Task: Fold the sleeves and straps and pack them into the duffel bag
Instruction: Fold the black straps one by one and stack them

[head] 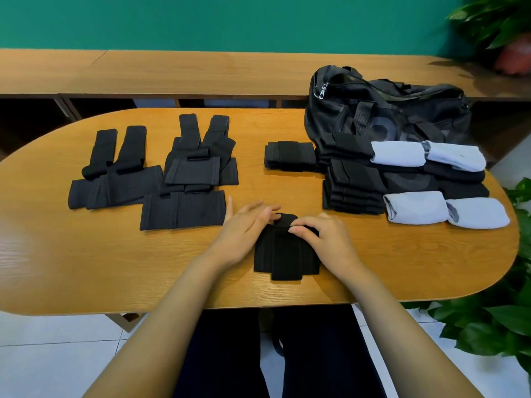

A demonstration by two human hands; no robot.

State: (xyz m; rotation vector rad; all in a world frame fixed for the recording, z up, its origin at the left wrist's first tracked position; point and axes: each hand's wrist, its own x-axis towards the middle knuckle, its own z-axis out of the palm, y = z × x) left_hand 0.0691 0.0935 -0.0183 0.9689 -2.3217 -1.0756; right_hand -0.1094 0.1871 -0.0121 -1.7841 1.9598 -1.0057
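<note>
Our left hand (247, 228) lies flat, fingers straight, on the black strap (284, 254); our right hand (324, 239) pinches its folded end. The strap lies between both hands. If we release early, the fold may spring open.

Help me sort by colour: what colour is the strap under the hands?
The strap is black, clearest in the head view.

Oval wooden table (115, 268), light grain, rounded ends. Long wooden shelf unit (172, 73) behind it, dark open compartments below. Teal wall (230, 21) beyond. Leafy plant (494, 21) in reddish pot (514, 57) far right on shelf. Second green plant (488, 320) beside table's right end. White tiled floor (57, 340).
</note>
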